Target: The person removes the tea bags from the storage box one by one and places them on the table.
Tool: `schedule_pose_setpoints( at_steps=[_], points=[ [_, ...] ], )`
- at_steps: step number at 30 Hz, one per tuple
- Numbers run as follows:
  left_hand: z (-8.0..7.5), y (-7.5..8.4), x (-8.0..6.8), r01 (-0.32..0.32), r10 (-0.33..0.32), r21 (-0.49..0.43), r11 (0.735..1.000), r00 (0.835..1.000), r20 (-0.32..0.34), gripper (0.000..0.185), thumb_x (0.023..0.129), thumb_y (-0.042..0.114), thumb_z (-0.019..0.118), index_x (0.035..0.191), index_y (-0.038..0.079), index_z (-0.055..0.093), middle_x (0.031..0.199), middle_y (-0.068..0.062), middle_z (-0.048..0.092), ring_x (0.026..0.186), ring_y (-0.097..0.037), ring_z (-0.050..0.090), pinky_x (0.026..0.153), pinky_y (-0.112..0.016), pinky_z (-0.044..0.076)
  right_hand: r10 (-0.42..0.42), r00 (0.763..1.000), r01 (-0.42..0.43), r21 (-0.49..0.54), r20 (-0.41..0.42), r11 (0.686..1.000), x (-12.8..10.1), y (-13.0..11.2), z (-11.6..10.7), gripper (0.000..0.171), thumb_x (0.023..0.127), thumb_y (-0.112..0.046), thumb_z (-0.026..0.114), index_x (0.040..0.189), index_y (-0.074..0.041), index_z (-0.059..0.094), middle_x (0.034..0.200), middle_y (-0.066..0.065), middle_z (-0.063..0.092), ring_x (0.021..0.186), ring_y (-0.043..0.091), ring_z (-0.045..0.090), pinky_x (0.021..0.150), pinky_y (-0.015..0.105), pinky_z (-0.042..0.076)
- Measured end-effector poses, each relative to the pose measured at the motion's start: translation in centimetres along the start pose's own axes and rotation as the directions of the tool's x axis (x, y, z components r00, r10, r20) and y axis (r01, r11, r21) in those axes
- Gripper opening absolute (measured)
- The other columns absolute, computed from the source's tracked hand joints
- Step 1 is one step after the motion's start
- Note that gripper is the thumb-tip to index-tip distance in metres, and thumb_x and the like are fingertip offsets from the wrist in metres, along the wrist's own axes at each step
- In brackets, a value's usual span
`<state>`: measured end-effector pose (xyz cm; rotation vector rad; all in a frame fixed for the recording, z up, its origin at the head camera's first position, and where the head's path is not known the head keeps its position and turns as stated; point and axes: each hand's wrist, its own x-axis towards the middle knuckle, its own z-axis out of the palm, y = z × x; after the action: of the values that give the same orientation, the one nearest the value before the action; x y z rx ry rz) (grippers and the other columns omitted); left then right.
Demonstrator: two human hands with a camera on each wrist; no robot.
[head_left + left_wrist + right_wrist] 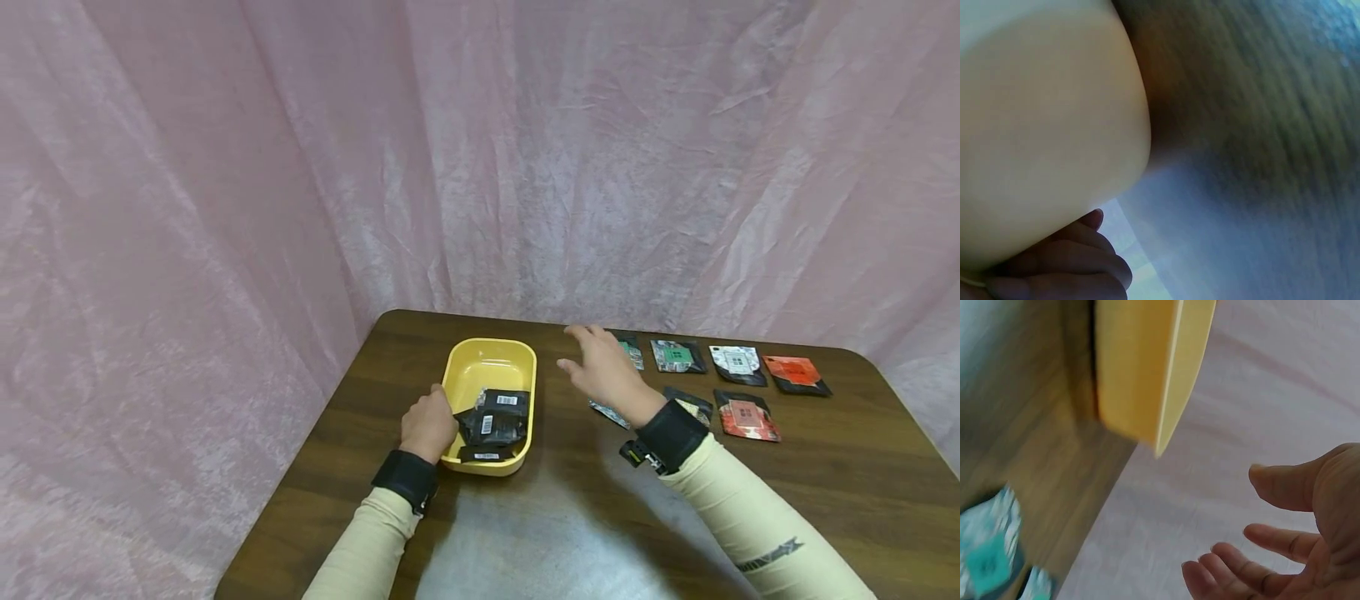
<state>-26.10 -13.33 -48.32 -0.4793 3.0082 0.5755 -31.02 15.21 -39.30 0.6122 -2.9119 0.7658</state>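
Your left hand (427, 423) grips the yellow tray (489, 360) at its 9 o'clock rim, black packets (495, 421) already inside — your right hand (603, 371), fingers spread and empty, hovers by six loose packets (738, 363) at its 3 o'clock, probably still unsorted.

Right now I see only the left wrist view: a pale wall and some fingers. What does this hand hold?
Observer: The left hand holds the left side of a yellow tray on the table.
Operator: Is something inside it?
Observer: Yes, black packets lie piled at its near end.
Operator: And the other one?
Observer: The right hand hovers open and empty above colourful packets laid out right of the tray.
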Motion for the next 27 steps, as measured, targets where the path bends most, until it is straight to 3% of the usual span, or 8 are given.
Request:
schedule_pose_setpoints(
  at_steps=[4, 8, 17, 24, 27],
  points=[
    [0.0, 0.0, 0.0, -0.004, 0.004, -0.002, 1.0, 1.0, -0.004, 0.036, 0.092, 0.01, 0.074, 0.123, 0.0, 0.059, 0.098, -0.018, 0.071, 0.083, -0.031, 0.07, 0.075, -0.05, 0.058, -0.108, 0.993, 0.108, -0.005, 0.036, 0.994, 0.6, -2.3, 1.7, 0.054, 0.101, -0.02, 0.072, 0.151, -0.004, 0.055, 0.138, 0.021, 0.064, 0.124, 0.041, 0.062, 0.1, 0.055, 0.053],
    [0.1, 0.1, 0.1, -0.016, 0.016, -0.004, 1.0, 1.0, 0.0, 0.037, 0.091, 0.011, 0.074, 0.123, 0.0, 0.059, 0.098, -0.018, 0.072, 0.083, -0.03, 0.07, 0.074, -0.05, 0.058, -0.193, 0.977, 0.194, -0.006, 0.094, 0.981, 0.7, -4.0, 3.2, 0.05, 0.102, -0.016, 0.071, 0.148, -0.003, 0.058, 0.139, 0.02, 0.065, 0.128, 0.039, 0.063, 0.104, 0.052, 0.055],
    [0.3, 0.1, 0.2, -0.022, 0.022, -0.008, 1.0, 1.0, -0.003, 0.036, 0.091, 0.011, 0.075, 0.122, 0.0, 0.059, 0.098, -0.018, 0.072, 0.083, -0.031, 0.071, 0.073, -0.05, 0.058, -0.261, 0.938, 0.266, 0.008, 0.227, 0.964, 0.6, -6.2, 6.3, 0.051, 0.098, -0.021, 0.076, 0.145, -0.005, 0.063, 0.138, 0.016, 0.068, 0.128, 0.033, 0.066, 0.109, 0.049, 0.054],
    [0.2, 0.1, 0.2, -0.032, 0.032, -0.016, 0.999, 0.999, -0.007, 0.034, 0.09, 0.01, 0.075, 0.119, 0.001, 0.06, 0.097, -0.019, 0.073, 0.084, -0.033, 0.073, 0.071, -0.05, 0.057, -0.302, 0.889, 0.319, 0.009, 0.344, 0.948, 0.5, -6.1, 9.1, 0.04, 0.091, -0.028, 0.085, 0.122, -0.004, 0.077, 0.108, 0.011, 0.078, 0.095, 0.022, 0.07, 0.087, 0.044, 0.058],
    [0.2, 0.1, 0.2, -0.035, 0.035, -0.014, 0.999, 0.999, -0.009, 0.034, 0.089, 0.01, 0.075, 0.119, 0.001, 0.06, 0.098, -0.019, 0.073, 0.085, -0.034, 0.073, 0.071, -0.051, 0.057, -0.287, 0.882, 0.334, -0.067, 0.375, 0.94, 0.3, -6.0, 10.0, 0.044, 0.087, -0.038, 0.088, 0.117, -0.007, 0.078, 0.104, 0.006, 0.078, 0.091, 0.018, 0.07, 0.083, 0.04, 0.058]
  ],
)
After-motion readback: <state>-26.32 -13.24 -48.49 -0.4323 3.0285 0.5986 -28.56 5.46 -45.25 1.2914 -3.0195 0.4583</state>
